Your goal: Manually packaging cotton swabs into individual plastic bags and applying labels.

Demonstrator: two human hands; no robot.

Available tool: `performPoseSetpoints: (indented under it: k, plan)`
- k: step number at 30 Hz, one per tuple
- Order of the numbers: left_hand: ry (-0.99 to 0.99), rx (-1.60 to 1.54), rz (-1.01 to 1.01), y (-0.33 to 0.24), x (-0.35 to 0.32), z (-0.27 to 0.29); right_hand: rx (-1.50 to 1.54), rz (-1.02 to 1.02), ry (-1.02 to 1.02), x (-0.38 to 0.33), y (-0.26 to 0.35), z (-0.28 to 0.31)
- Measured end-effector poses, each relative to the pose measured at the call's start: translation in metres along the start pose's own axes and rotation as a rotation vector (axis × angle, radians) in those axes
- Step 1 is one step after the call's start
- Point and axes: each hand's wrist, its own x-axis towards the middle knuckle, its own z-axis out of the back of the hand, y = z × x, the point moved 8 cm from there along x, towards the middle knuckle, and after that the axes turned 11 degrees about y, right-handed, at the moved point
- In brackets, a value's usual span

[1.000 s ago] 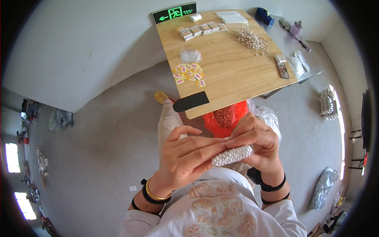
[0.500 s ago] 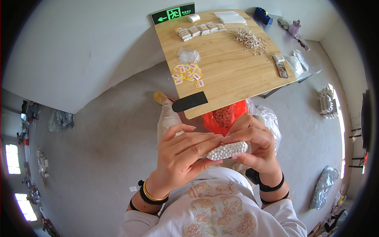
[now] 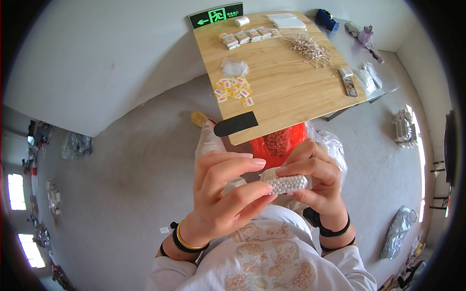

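In front of my chest, a bundle of cotton swabs [image 3: 288, 184] shows its tightly packed white tips facing me. My right hand [image 3: 318, 175] grips its right end, fingers over the top and thumb underneath. At the left end, my left hand [image 3: 221, 194] pinches the bundle between index finger and thumb, while its other fingers are lifted and spread above. A clear wrapper seems to surround the swabs, but I cannot tell for certain. Below, partly behind my hands, hangs a red plastic bag [image 3: 295, 140] holding reddish-brown sticks or shreds.
On the wooden table [image 3: 286, 97] lie packed swab bundles [image 3: 247, 37], loose swabs [image 3: 310, 50], yellow-and-white cards [image 3: 233, 88], clear bags [image 3: 235, 67], a phone [image 3: 349, 86] and a black strip [image 3: 236, 124] at the near edge. A blue tape dispenser [image 3: 327, 20] stands beyond.
My left hand's upper fingers have lifted off the bundle and spread, baring its top left side. The right hand keeps its grip.
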Motion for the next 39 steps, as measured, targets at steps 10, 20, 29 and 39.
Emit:
performPoseSetpoints:
  k: [10, 20, 29, 39]
  plan:
    - [0.102, 0.167, -0.003, -0.005, 0.005, 0.000, -0.147, 0.015, -0.026, 0.002, 0.010, 0.000]
    - [0.123, 0.143, -0.023, -0.005, 0.007, -0.003, -0.147, 0.010, -0.007, 0.002, 0.009, -0.003]
    - [0.007, -0.035, 0.081, 0.005, 0.004, -0.001, -0.002, 0.006, -0.033, -0.001, 0.001, -0.002]
    - [0.110, -0.267, 0.121, 0.016, -0.001, -0.010, -0.030, 0.026, -0.021, 0.005, 0.010, -0.002]
